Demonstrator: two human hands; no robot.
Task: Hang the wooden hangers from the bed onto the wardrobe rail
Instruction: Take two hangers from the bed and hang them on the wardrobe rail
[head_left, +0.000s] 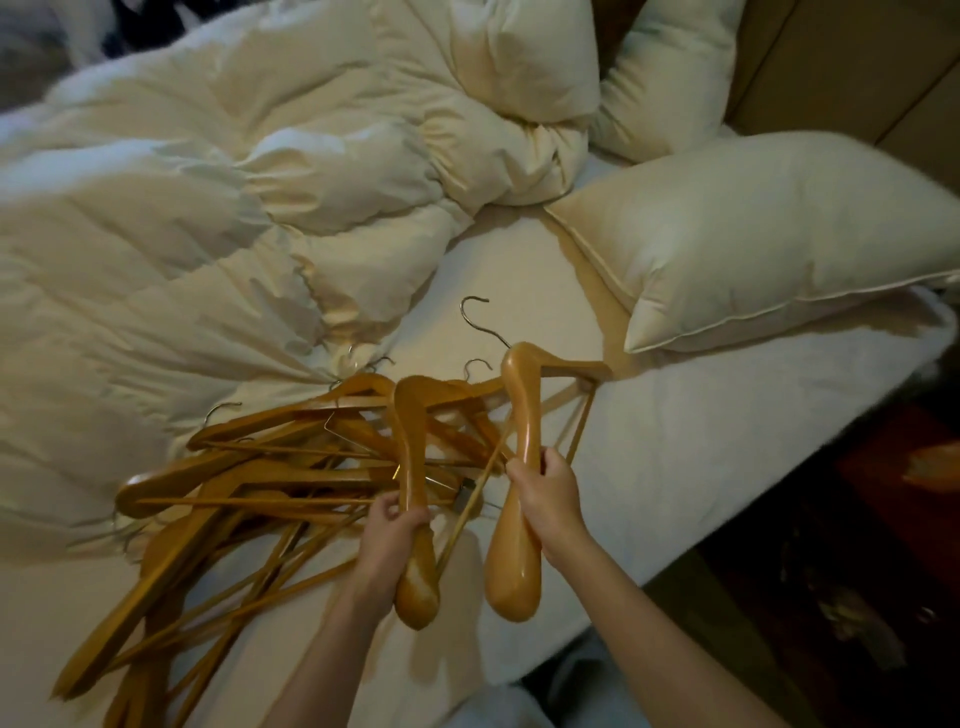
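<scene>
A tangled pile of wooden hangers (244, 483) with metal hooks lies on the white bed (675, 457), left of centre. My left hand (395, 525) grips one wooden hanger (410, 441) by its broad shoulder arm, its end pointing toward me. My right hand (545, 493) holds a second wooden hanger (522, 410) the same way, lifted slightly, its hook (475, 314) pointing away over the sheet. The two held hangers stand side by side, close together. No wardrobe rail is in view.
A crumpled cream duvet (208, 208) covers the left and far part of the bed. Two pillows (753, 228) lie at the right by the headboard (841, 67). The bed's edge runs diagonally at right, with dark floor (857, 545) beyond.
</scene>
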